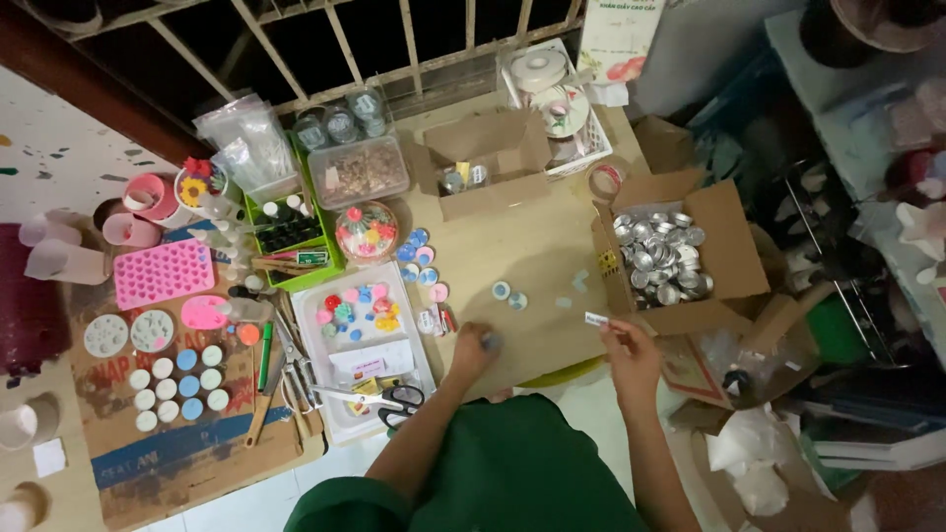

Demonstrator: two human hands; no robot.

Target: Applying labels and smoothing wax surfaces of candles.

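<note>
Several moulds lie at the table's left edge on a brown cardboard sheet [128, 443] with red and blue print: a pink silicone mould [163, 273] and rows of small white and blue round pieces [177, 382]. Toward the middle of the table, a white tray [335, 419] holds coloured bits and black-handled scissors [394, 399]. The left hand [475, 347], fingers curled, presses down on a small bluish round piece [491, 342] on the bare wooden table [532, 246] near its front edge. Two small round caps [508, 295] lie just beyond it. The right hand [627, 353] pinches a small white label [596, 318] between its fingertips, near an open cardboard box [734, 246] of silver tins [658, 256] at the table's right edge.
</note>
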